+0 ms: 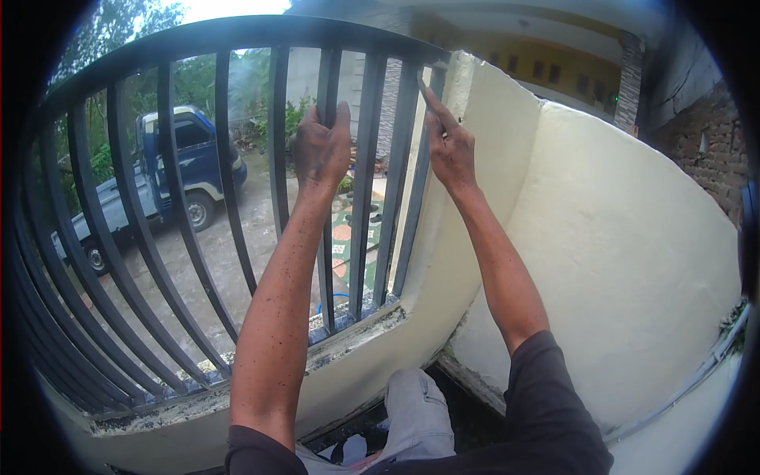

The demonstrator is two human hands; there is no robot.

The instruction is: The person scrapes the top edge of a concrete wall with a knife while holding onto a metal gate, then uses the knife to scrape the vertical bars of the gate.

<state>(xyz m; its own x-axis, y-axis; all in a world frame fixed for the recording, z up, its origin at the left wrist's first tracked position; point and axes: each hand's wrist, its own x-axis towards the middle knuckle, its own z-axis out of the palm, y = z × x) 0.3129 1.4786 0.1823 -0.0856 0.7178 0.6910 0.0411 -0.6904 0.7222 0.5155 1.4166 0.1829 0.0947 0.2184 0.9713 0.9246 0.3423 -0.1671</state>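
My left hand (323, 149) is wrapped around an upright bar (328, 79) of a dark metal railing, with its thumb up. Dark specks dot the hand and forearm. At the railing's right end, my right hand (451, 150) is against the last bar (408, 245), beside the cream wall. Its index finger stretches up towards the top rail (261, 32), while the other fingers are curled. Whatever those curled fingers hold, if anything, is hidden.
The railing stands on a stained ledge (356, 336). A cream wall (625, 206) curves along my right side, with pipes (704, 364) low on it. Beyond the bars are a blue and white pickup truck (186, 150), green patterned tiles (340, 245) and a house porch (538, 63).
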